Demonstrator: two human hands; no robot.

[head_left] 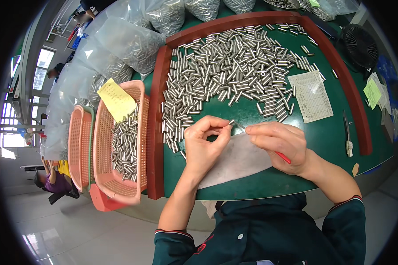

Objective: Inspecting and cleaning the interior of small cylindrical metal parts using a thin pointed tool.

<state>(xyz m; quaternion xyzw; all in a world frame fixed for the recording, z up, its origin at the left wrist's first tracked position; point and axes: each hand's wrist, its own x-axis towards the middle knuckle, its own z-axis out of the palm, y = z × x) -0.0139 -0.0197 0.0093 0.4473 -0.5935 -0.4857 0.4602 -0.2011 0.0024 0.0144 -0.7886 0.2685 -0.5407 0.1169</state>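
Between the thumb and forefinger of my left hand (204, 142) is a small metal tube (231, 122), held in a pinch. My right hand (279, 143) is closed around a slim tool with a red handle (283, 157). Its thin metal tip (239, 126) points at the tube's end; whether they touch I cannot tell. Both hands hover over a grey-white cloth (241, 160) on the green tabletop (316, 148). Just beyond them spreads a large heap of loose metal tubes (227, 66), some standing in neat rows at its near edge.
A dark red wooden frame (156, 115) borders the heap. Left of it sit pink baskets (141, 132), one with tubes and a yellow note. Bags of tubes (141, 48) line the back. At right lie a printed sheet (311, 97), a knife-like tool (348, 134) and a black fan (359, 46).
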